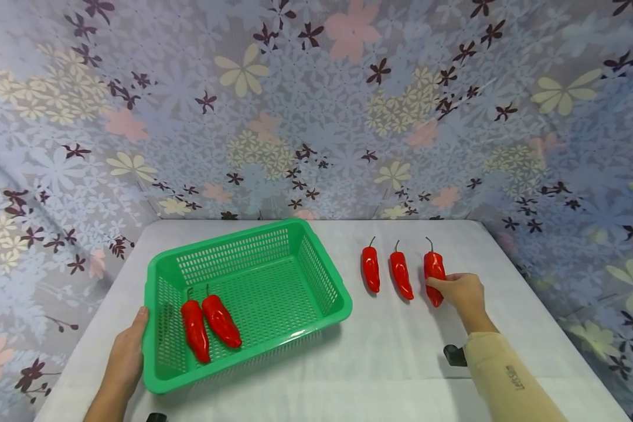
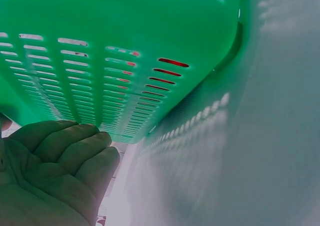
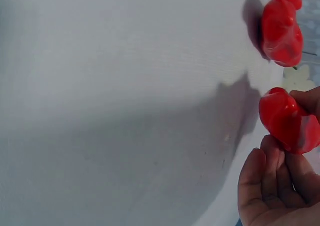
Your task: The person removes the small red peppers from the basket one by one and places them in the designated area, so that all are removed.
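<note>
On the right, my right hand (image 1: 465, 294) pinches a red chili pepper (image 1: 434, 265) between thumb and fingers. The right wrist view shows the thumb on one side of this pepper (image 3: 280, 117) and fingertips at its other side. Two more red peppers, one (image 1: 400, 273) nearest and another (image 1: 370, 268) farther left, lie beside it, stems pointing away. My left hand (image 1: 122, 358) holds the left rim of a green plastic basket (image 1: 295, 335), its thumb at the rim and its fingers (image 2: 87, 148) below, against the slotted wall. Inside the basket's left part lie two red peppers (image 1: 195, 331).
A white cloth (image 1: 380, 363) covers the table. Floral fabric (image 1: 316, 111) rises behind it and along both sides. A black wrist-camera piece (image 1: 455, 355) sits by the right sleeve (image 1: 506, 375). The basket fills much of the table's left half.
</note>
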### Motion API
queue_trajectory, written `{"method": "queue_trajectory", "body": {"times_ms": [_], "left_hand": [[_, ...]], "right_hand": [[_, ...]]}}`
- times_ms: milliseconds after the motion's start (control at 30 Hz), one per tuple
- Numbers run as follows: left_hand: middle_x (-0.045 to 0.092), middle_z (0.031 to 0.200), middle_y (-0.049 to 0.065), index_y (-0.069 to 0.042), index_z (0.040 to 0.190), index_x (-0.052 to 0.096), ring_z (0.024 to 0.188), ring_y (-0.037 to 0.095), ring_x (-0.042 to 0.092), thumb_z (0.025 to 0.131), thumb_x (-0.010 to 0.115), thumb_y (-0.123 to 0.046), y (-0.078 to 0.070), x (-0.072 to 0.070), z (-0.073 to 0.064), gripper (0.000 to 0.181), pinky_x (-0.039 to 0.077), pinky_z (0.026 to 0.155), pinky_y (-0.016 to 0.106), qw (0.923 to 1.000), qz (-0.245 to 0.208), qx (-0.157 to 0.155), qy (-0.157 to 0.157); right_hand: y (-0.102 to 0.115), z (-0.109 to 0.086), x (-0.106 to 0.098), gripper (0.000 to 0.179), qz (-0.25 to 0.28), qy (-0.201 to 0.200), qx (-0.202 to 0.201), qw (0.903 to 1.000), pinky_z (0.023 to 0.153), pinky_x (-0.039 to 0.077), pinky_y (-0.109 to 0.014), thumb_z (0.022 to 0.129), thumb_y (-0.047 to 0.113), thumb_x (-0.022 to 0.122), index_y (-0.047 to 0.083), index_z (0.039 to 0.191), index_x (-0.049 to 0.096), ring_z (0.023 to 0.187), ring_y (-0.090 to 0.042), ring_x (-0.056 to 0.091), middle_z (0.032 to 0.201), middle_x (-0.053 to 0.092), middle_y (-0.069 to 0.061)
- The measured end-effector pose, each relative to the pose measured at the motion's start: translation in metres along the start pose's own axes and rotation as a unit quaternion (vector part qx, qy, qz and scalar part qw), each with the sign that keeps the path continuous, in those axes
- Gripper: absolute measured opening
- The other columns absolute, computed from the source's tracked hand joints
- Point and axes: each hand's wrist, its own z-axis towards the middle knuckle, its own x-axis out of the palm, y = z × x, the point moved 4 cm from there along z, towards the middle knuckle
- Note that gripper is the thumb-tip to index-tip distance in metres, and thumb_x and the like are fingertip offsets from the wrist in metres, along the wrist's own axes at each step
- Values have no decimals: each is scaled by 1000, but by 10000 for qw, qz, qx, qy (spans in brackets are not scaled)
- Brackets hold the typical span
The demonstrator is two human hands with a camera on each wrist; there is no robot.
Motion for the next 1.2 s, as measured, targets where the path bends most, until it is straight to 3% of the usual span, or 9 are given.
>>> {"method": "queue_trajectory", "body": {"times_ms": [67,100,200,333,500,567,700,933,1200], "left_hand": [[41,150,30,12,148,36,109,9,61,102,14,-66,0,1,0,93,45,76,14,10000,23,-39,36],[36,153,29,11,149,35,119,17,58,102,13,-66,0,2,0,93,43,78,13,10000,35,-51,53],[36,154,28,11,149,36,131,28,49,102,11,-66,-1,3,0,93,42,78,13,9999,89,-62,12],[39,151,29,12,146,39,116,12,55,102,13,-66,0,2,0,93,43,76,12,9999,110,-61,-48],[37,152,29,12,147,38,120,17,55,102,13,-67,1,3,0,94,44,76,12,9999,75,-70,22],[40,151,29,12,146,39,106,5,60,102,13,-67,1,3,0,94,46,75,14,10000,65,-60,-3],[47,145,29,13,143,41,82,-15,53,102,14,-67,1,2,-1,94,49,74,17,10000,10,-7,-48],[54,138,28,14,141,44,80,-14,56,104,16,-64,0,2,-1,91,51,73,19,9998,-45,108,-130],[63,127,26,15,141,43,78,-9,59,104,17,-64,0,1,0,91,52,71,20,9997,-51,145,-167]], "right_hand": [[-1,1,2,64,-29,-20,-8,10000,90,52,-51,90,33,78,-12,128,52,113,-45,46,126,50,-31],[-1,1,3,65,-45,-26,-22,10000,90,52,-51,89,33,78,-12,129,53,114,-45,46,127,50,-31],[-1,2,5,67,-101,-14,-43,9999,90,52,-51,89,35,79,-12,129,53,114,-45,47,127,51,-31],[-2,2,8,69,-259,4,-33,9997,90,53,-51,89,37,78,-12,131,53,114,-45,49,127,52,-32],[-5,3,11,72,-336,33,32,9994,87,55,-46,89,42,78,-12,132,54,113,-44,50,127,53,-31],[-5,4,12,73,-328,48,50,9994,85,55,-45,88,43,78,-12,131,55,112,-43,50,126,54,-31],[-6,2,11,76,-316,33,55,9995,85,54,-47,88,47,77,-12,131,55,110,-42,50,124,55,-30],[-4,0,8,92,-124,-163,82,9998,97,48,-56,88,55,73,-10,145,40,125,-48,42,140,43,-34],[1,1,4,101,164,-266,-39,9995,100,45,-58,88,58,72,-8,152,31,132,-50,40,149,37,-33]]}}
